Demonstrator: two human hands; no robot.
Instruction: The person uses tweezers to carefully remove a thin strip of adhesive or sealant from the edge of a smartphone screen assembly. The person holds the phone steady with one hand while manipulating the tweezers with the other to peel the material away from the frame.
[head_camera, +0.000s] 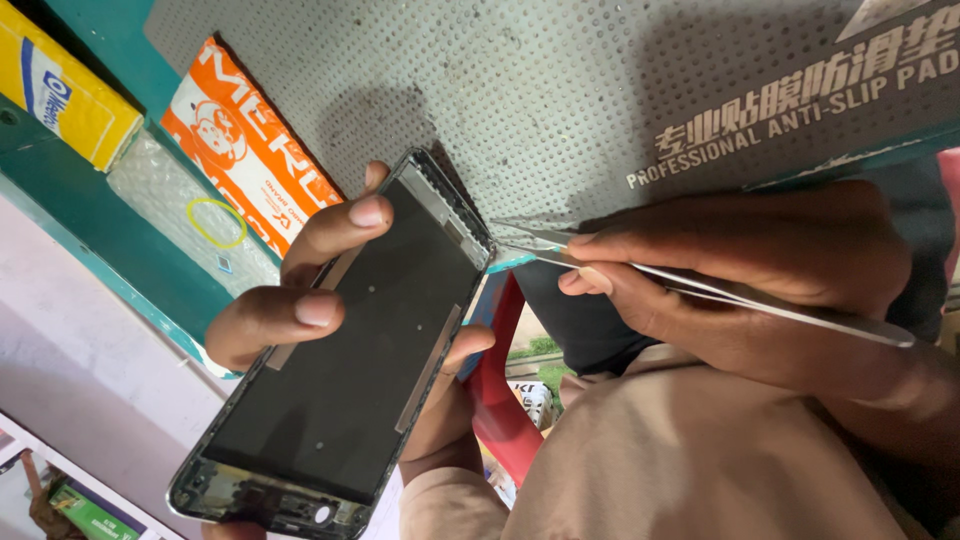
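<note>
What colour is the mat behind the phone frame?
Grey with a fine dot pattern, clearest in the head view.

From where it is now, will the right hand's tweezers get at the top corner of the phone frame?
Probably yes. The right hand holds the tweezers with their tips right at the top corner of the phone frame, and nothing lies between them. The left hand grips the frame lower down, its fingers clear of that corner.

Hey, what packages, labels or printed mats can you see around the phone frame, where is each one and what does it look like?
Orange packet: upper left, flat, white print.
Yellow box: top-left corner, blue-white patch.
Bubble-wrap pouch: between them, small label.
Grey perforated mat: top centre, white lettering.
</note>
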